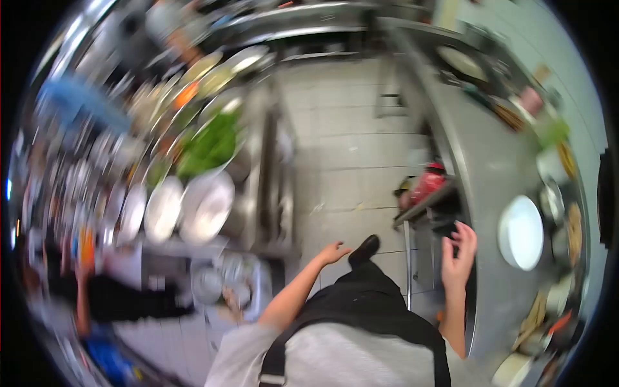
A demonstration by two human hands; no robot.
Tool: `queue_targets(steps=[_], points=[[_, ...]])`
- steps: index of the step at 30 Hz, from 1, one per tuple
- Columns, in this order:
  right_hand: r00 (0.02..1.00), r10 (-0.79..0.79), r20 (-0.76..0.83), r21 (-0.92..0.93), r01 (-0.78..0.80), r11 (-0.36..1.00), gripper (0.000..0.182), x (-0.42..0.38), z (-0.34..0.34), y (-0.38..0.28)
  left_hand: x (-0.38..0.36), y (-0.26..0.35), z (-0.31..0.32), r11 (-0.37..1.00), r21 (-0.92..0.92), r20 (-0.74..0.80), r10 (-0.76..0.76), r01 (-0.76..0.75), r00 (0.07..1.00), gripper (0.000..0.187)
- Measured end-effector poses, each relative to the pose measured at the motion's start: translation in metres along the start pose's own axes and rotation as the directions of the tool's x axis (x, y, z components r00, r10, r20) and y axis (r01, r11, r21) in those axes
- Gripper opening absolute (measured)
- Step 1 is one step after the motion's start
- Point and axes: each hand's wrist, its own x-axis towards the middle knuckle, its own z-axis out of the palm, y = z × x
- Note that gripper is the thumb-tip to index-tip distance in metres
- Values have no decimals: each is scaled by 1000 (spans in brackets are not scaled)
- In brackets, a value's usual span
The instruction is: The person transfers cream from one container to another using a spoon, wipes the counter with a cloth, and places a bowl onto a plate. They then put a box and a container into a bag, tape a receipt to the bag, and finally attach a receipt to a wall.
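My left hand (334,253) hangs over the tiled floor beside my black shoe (365,250), fingers stretched out and nothing in them. At the edge of the steel counter (480,174) on the right, my right hand (459,255) is raised with its fingers loosely bent and apart. It appears to hold nothing. The thing nearest to it on the counter is a white bowl (521,232). Much of the picture is smeared by motion.
To the left, a steel table (256,213) bears several bowls, one with green leaves (216,145). A plastic tub (261,293) holds dishes. Another person's arm (82,303) shows at far left. A red package (427,187) sits under the right counter. A tiled aisle (338,142) runs ahead.
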Motion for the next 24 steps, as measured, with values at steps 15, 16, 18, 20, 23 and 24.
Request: queue_targets(steps=[15, 16, 18, 20, 23, 24], points=[[893, 449, -34, 688, -305, 658, 46, 397, -30, 135, 234, 254, -129, 713, -649, -300, 80, -265, 950, 44], [781, 601, 170, 913, -354, 203, 49, 414, -23, 139, 252, 270, -138, 707, -625, -331, 142, -329, 933, 44], [769, 632, 96, 917, -314, 244, 52, 441, 0, 139, 288, 313, -159, 704, -582, -353, 232, -407, 906, 43], [773, 633, 27, 905, -288, 313, 56, 472, 19, 146, 329, 374, -175, 640, -504, -418, 407, -580, 812, 40], [768, 640, 16, 957, -198, 213, 56, 539, 42, 188, 397, 489, -199, 426, -418, -450, 670, -802, 591, 36], [768, 641, 11, 972, -158, 172, 57, 564, 47, 202, 429, 527, -202, 404, -388, -401, 735, -828, 547, 37]])
